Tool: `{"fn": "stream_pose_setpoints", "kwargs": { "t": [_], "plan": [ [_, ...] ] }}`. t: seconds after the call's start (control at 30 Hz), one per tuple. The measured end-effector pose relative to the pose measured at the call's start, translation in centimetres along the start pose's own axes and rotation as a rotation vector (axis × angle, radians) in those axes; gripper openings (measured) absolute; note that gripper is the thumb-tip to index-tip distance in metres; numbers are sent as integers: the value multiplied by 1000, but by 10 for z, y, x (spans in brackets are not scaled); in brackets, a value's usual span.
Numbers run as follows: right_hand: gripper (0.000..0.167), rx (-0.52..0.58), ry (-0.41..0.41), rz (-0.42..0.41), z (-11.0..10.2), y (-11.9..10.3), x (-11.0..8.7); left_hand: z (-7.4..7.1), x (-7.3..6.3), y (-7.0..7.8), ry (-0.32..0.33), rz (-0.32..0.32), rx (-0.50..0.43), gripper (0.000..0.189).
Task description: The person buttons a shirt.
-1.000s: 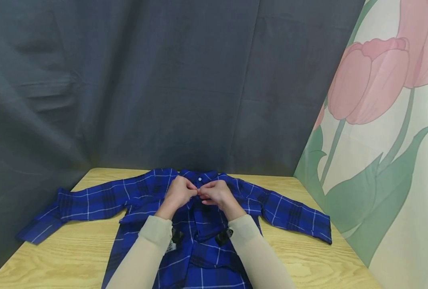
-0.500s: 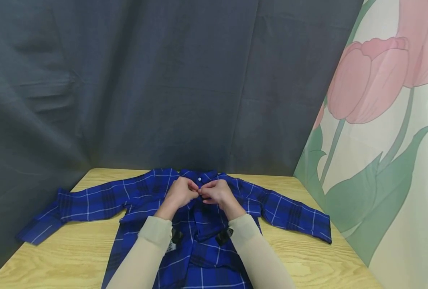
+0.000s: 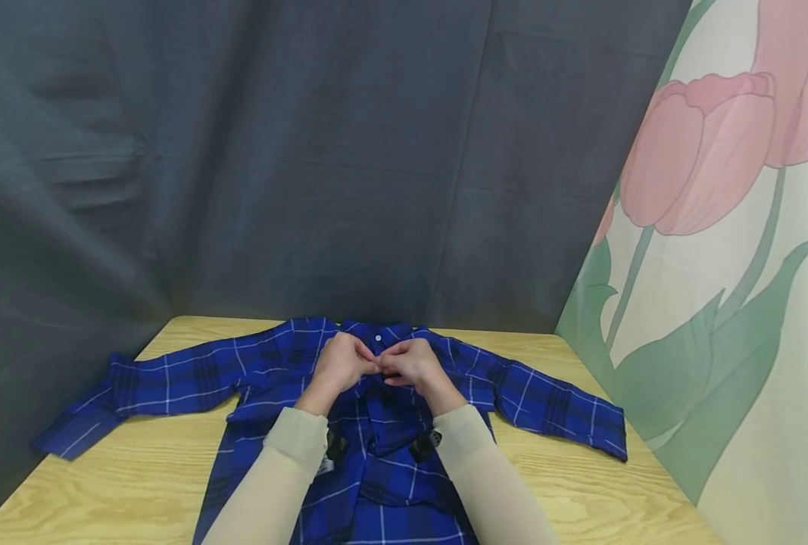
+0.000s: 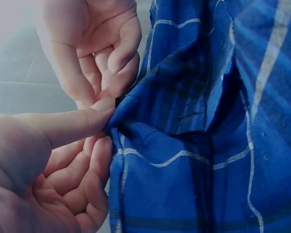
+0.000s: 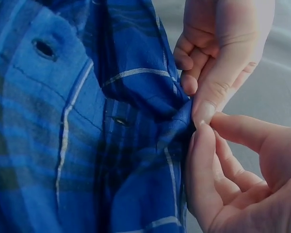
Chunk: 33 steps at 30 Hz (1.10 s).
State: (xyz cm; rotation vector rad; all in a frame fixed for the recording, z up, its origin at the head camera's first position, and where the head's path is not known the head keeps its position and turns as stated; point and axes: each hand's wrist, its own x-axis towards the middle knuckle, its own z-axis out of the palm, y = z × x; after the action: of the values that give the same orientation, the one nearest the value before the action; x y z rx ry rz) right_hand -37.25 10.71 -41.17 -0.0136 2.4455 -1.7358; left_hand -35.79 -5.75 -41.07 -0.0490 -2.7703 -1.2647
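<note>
A blue plaid shirt (image 3: 390, 477) lies spread with its front up, the collar (image 3: 398, 331) at the far side. My left hand (image 3: 341, 363) pinches the shirt's front edge just below the collar between thumb and fingers. Against it, my right hand (image 3: 412, 365) pinches the same spot, and the fingertips of both hands meet there. Whatever lies between the fingertips is hidden. One white button (image 3: 379, 338) shows at the collar, above the hands. In the right wrist view a buttonhole (image 5: 44, 49) is visible on the cloth, with another slit (image 5: 120, 120) nearer the fingers.
The shirt rests on a wooden table (image 3: 138, 484). Its sleeves (image 3: 199, 375) stretch out to both sides, the left one folded over near the table's edge. A dark curtain (image 3: 349, 166) hangs behind, and a tulip-patterned panel (image 3: 737, 303) stands on the right.
Both hands stay at the same place on the shirt front. Only the fingertips shift slightly where they meet; the shirt lies as before.
</note>
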Motion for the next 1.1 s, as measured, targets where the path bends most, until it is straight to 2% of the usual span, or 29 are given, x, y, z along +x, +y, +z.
{"fn": "stream_pose_setpoints", "kwargs": {
  "t": [0.37,0.77,1.1],
  "plan": [
    [15,-10,2,0,2,0,1,-5,-1,2,-30,29,28,7],
    [15,34,-36,11,0,2,4,-6,-2,3,10,69,107,11],
    [16,32,-52,10,-4,3,5,-5,-1,1,-43,64,60,8]
  ]
}}
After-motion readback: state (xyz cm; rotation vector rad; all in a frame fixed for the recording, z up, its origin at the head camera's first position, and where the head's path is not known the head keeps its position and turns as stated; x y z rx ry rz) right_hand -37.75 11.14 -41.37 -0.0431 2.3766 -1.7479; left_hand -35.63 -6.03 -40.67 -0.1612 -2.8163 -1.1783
